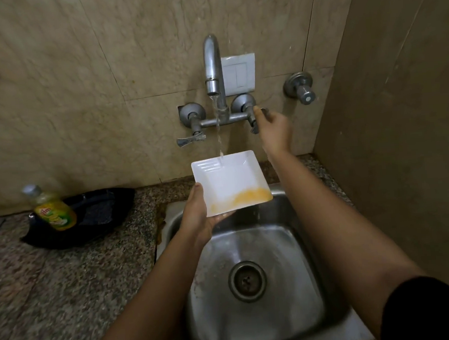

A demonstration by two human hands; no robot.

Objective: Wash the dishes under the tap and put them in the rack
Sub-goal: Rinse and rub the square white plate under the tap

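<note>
Speckled counter [66, 273] bears a black tray [101, 205] (sink [289, 245] inset).

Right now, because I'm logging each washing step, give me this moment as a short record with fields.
Plate: square white plate, held above the stainless steel sink, yellow residue along its near edge
Water: running from the curved metal tap onto the plate's far edge
Left hand: holds the plate's near left corner
Right hand: grips the right tap handle
Counter: yellow dish soap bottle in front of a black tray
</note>
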